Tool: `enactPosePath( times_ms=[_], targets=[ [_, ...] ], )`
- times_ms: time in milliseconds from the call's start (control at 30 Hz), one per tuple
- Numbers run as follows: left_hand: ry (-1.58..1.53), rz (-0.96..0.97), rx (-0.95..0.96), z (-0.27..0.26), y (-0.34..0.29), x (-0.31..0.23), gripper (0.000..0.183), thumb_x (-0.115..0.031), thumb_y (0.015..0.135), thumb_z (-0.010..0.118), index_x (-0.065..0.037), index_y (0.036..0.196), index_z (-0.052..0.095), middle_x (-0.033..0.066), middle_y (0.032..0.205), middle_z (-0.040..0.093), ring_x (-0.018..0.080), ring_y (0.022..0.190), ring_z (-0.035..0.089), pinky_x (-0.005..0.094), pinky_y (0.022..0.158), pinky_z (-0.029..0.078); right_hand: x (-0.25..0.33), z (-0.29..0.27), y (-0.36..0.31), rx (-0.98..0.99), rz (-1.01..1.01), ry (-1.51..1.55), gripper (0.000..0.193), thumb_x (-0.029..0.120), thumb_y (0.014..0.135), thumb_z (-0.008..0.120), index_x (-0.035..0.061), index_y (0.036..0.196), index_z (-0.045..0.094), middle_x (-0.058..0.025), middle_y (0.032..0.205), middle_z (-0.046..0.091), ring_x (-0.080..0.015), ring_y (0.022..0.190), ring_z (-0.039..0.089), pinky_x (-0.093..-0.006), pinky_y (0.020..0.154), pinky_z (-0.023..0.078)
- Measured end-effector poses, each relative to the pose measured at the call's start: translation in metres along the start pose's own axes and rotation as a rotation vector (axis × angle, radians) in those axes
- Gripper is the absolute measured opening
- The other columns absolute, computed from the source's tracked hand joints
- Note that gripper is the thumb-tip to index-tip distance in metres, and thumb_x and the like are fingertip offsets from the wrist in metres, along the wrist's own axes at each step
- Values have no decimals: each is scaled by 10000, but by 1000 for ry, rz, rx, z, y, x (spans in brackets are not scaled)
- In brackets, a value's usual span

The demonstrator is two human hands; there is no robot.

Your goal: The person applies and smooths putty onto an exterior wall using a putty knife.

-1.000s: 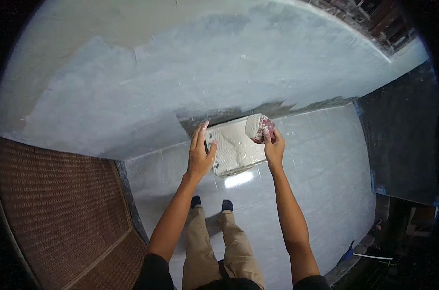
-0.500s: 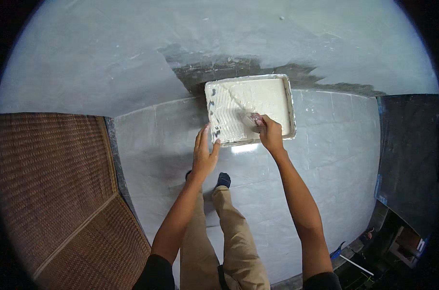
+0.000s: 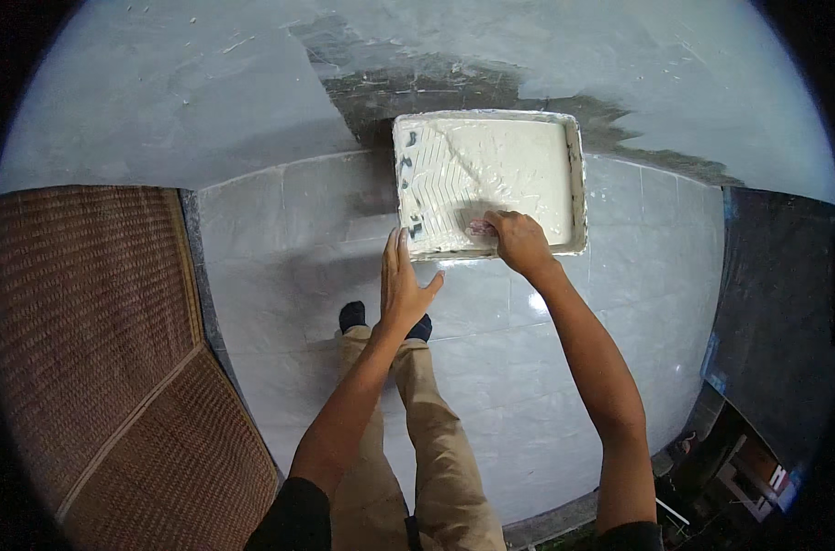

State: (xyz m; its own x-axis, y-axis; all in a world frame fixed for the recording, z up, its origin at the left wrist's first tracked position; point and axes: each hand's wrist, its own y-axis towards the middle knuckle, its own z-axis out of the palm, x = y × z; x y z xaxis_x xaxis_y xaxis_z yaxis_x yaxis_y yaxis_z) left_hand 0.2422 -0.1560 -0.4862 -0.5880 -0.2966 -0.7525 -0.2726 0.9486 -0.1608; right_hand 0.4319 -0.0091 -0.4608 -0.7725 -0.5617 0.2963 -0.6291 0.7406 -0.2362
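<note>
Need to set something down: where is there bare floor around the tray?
Bare floor tiles show right, between the right forearm and the dark panel, and left, between the woven panel and the left hand. Crowded: the near edge of the tray, with the right hand over it, and the far edge, close to the wall.

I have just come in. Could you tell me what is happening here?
A person's right hand grips a small reddish tool at the pale, creamy mixture in a tray. The left hand is open by the tray's near left corner; whether it touches is unclear. Beyond the tray, the grey wall has a dark patch.
</note>
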Motion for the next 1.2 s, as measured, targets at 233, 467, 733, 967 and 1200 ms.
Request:
enactPosePath(
  times_ms=[233,467,733,967,1200],
  targets=[
    [-119,35,-5,16,1,13,981,-188,743,793,55,1473,184,274,1489,252,416,1378,283,459,1148,258,-8,4,8,73,-21,66,316,63,778,605,71,1087,668,-182,880,688,-350,848,668,-452,770,539],
    [-70,66,11,20,-3,13,981,-155,748,786,54,1481,167,269,1494,241,417,1376,282,464,1149,252,-18,-4,33,233,47,107,332,45,815,584,87,1134,669,-201,1016,677,-371,1007,607,-457,907,480],
    [-124,120,-35,22,-6,15,956,-115,758,773,42,1486,173,257,1505,229,413,1392,263,464,1155,241,-28,-18,70,587,73,284,403,-13,778,559,118,1135,694,-181,1087,676,-340,1025,625,-411,872,499],
    [-161,41,7,13,-10,11,951,-137,774,775,22,1492,171,238,1524,222,393,1405,260,453,1152,255,-27,-38,86,771,110,196,368,44,724,559,41,1067,693,-195,991,700,-319,871,664,-416,802,500],
    [-158,49,9,-1,-11,10,937,-146,787,763,17,1494,171,230,1524,235,384,1403,271,438,1153,264,-61,-23,99,858,11,165,334,130,751,611,37,1059,703,-153,892,713,-263,800,651,-392,723,500]
  ],
)
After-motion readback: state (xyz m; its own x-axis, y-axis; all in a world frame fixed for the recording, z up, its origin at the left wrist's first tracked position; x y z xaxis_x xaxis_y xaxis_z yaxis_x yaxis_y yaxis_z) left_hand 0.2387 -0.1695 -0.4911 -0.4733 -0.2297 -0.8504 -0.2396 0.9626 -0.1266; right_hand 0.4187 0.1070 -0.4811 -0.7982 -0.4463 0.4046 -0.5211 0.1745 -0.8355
